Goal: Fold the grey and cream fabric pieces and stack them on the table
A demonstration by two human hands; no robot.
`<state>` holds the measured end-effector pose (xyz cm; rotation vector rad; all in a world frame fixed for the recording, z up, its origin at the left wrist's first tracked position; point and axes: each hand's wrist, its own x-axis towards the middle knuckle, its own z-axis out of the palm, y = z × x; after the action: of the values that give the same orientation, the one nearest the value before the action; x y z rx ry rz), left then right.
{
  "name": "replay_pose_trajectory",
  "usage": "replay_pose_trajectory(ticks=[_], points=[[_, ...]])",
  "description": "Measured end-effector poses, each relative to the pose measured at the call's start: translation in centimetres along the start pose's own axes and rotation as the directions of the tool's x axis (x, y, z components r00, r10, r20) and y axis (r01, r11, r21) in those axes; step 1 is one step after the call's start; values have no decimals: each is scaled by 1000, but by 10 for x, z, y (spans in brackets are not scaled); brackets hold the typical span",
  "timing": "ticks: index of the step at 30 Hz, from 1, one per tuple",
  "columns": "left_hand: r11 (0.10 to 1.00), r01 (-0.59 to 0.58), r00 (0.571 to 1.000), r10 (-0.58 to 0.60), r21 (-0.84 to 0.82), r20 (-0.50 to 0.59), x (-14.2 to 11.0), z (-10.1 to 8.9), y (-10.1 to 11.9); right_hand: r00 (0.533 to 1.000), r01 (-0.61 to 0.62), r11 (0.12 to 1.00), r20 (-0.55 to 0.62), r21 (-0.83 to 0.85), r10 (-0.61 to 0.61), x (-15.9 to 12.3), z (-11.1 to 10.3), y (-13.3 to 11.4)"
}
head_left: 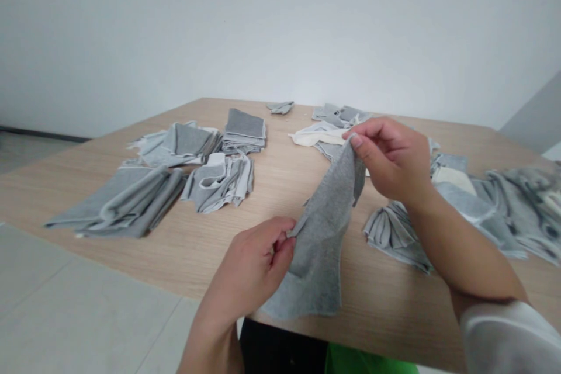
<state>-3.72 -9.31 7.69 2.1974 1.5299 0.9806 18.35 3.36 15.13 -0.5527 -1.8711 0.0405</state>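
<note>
A piece of grey fabric (322,234) hangs between my two hands, its lower part reaching the front edge of the table. My right hand (390,155) pinches its upper corner between thumb and fingers, raised above the table. Lower and to the left, my left hand (260,260) is closed on the fabric's left edge. The cloth slants down from right to left, with a fold falling behind it under my right hand. Whether its lower end rests on the wood, I cannot tell.
The wooden table (280,187) carries folded grey fabric (118,201), a neat grey stack (244,128) and cut pieces (219,181) on the left. White fabric (313,134) lies farther back. On the right are a fanned grey pile (394,234) and heaped cloth (521,204).
</note>
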Motion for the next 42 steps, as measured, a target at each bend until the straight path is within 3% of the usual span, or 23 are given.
replay_pose_trajectory(ticks=[10,16,21,25,29,34,42], points=[[998,-9,999,12,-63,53,2,11,2,996,-58,995,-63,76,63,6,-1,2],[994,13,998,-7,-113,56,-8,18,-14,986,-104,980,-109,169,123,10,-3,10],[980,140,989,-131,-143,68,-8,37,-25,984,-110,978,-120,179,132,11,-5,9],[926,296,955,-287,-234,71,-12,56,-34,984,-96,979,-128,180,121,12,-6,10],[929,370,924,-364,-27,118,-24,65,-33,982,-115,975,-123,189,140,14,-8,14],[966,243,925,-259,91,279,-30,68,-12,974,-133,974,-155,182,162,16,-8,19],[958,192,908,-256,213,331,-32,84,0,975,-133,976,-156,170,160,17,-8,17]])
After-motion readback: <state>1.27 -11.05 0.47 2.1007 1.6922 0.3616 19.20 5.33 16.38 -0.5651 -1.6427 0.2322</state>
